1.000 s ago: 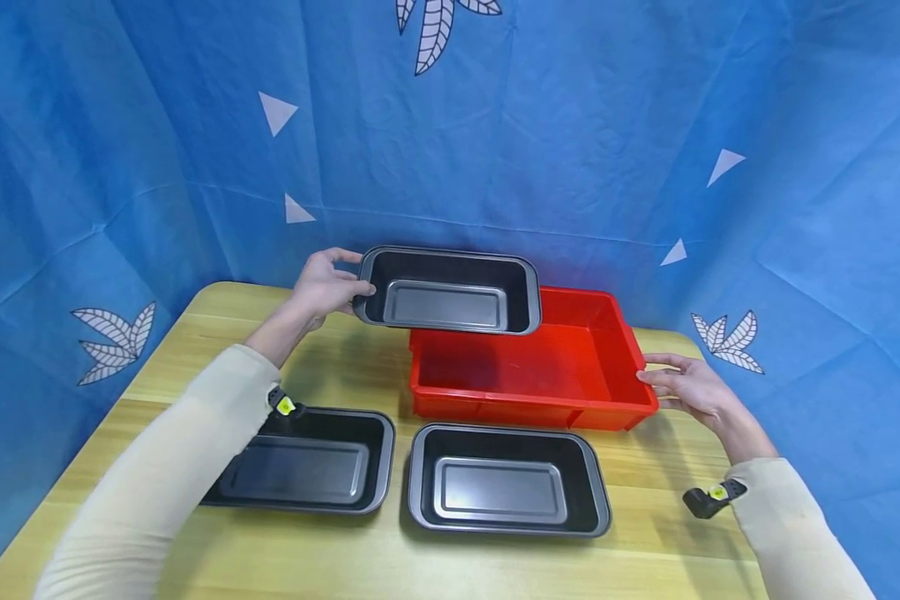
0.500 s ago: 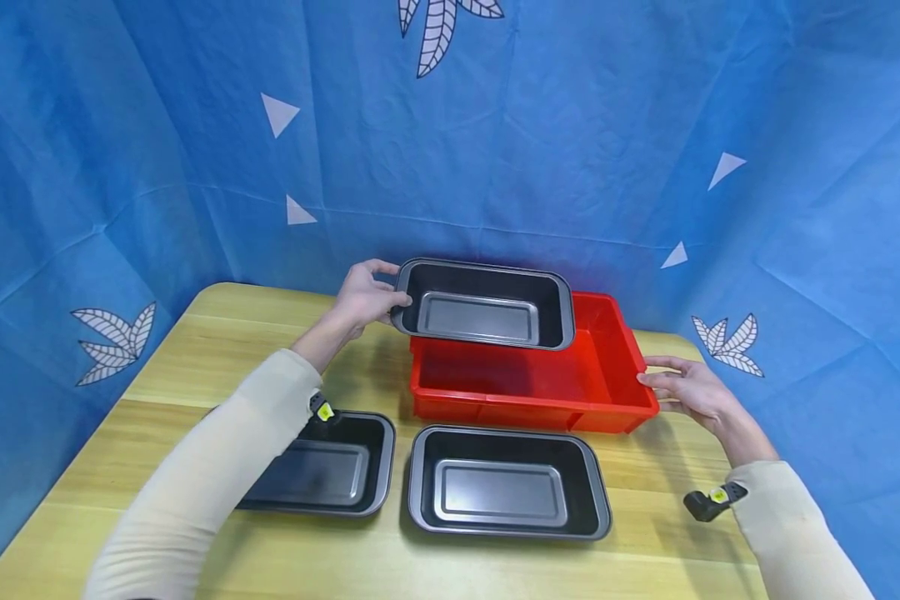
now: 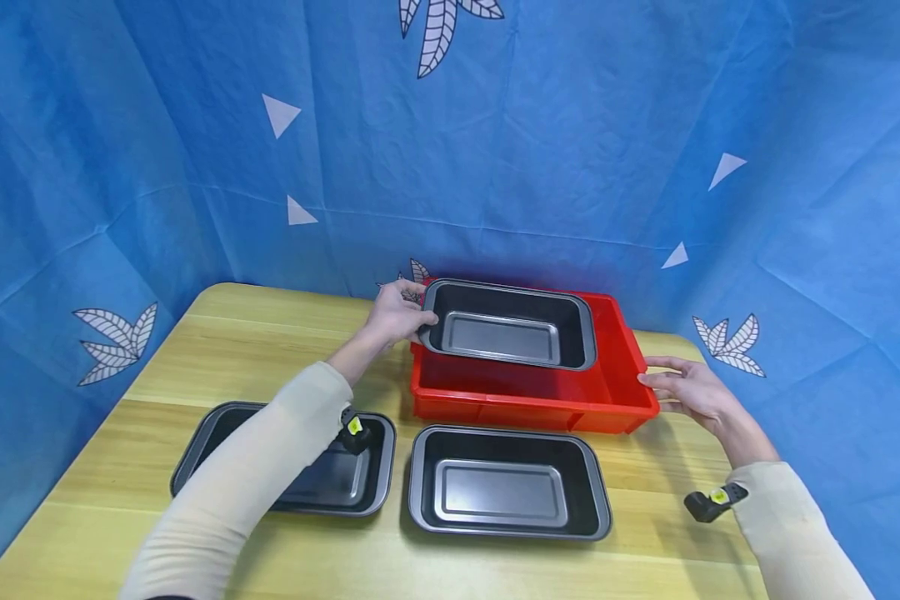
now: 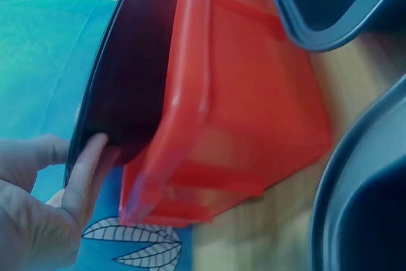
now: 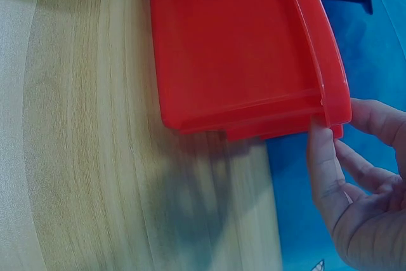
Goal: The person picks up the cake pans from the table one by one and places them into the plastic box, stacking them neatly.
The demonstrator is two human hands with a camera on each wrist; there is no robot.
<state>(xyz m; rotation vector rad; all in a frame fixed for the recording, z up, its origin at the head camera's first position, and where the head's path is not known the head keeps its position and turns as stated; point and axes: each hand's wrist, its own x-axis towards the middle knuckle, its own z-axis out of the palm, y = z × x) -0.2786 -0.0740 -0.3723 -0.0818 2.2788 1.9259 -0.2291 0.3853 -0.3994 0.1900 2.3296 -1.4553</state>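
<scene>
My left hand [image 3: 399, 313] pinches the left rim of a dark grey loaf pan [image 3: 504, 332], thumb inside the rim and fingers outside. The pan is level over the red plastic bin [image 3: 532, 412], partly within its opening; the left wrist view shows the pan's dark outer wall [image 4: 130, 61] above the bin's edge. Whether it touches the bin cannot be told. At the bin's right end, my right hand [image 3: 693, 392] pinches the rim lightly, also seen in the right wrist view, where the hand [image 5: 368, 188] meets the rim corner [image 5: 336, 106].
Two more loaf pans lie on the wooden table [image 3: 285, 333]: one pan [image 3: 510, 527] in front of the bin, another pan [image 3: 195, 437] at left, partly covered by my left sleeve. A blue curtain [image 3: 532, 167] hangs close behind the table.
My left hand has carried the loaf pan to the right and then down, from the bin's upper left to over its opening. The right hand and bin have stayed put.
</scene>
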